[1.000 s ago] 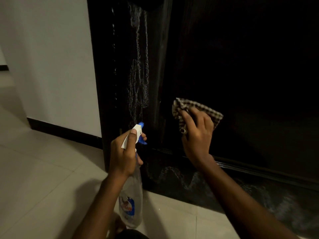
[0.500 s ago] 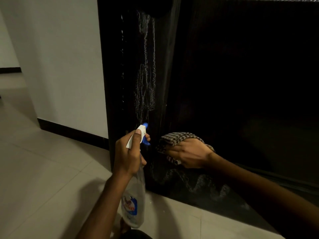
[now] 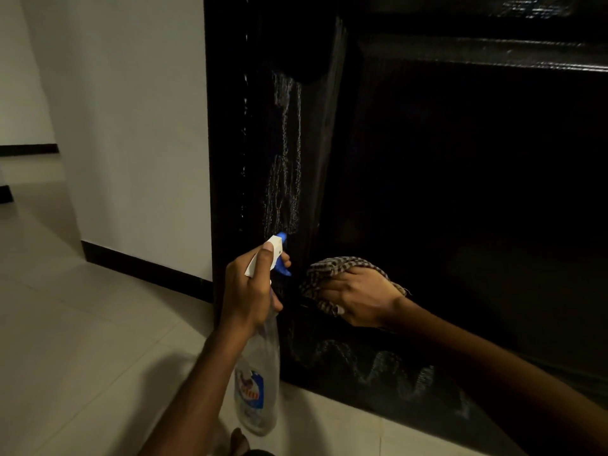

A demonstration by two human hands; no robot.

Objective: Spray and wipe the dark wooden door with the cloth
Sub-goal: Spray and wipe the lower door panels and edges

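Note:
The dark wooden door fills the right of the head view, with pale spray streaks down its left stile and along its bottom rail. My left hand grips the neck of a clear spray bottle with a white and blue trigger head, nozzle close to the door. My right hand presses a bunched checked cloth against the door's lower left, just right of the bottle. Fingers curl over the cloth.
A white wall with a black skirting stands left of the door. Pale floor tiles run below and to the left. A toe shows at the bottom edge under the bottle.
My right hand moved the cloth down and left across the door panel, from the panel's middle to its lower left corner near the bottle. My left hand stayed on the bottle.

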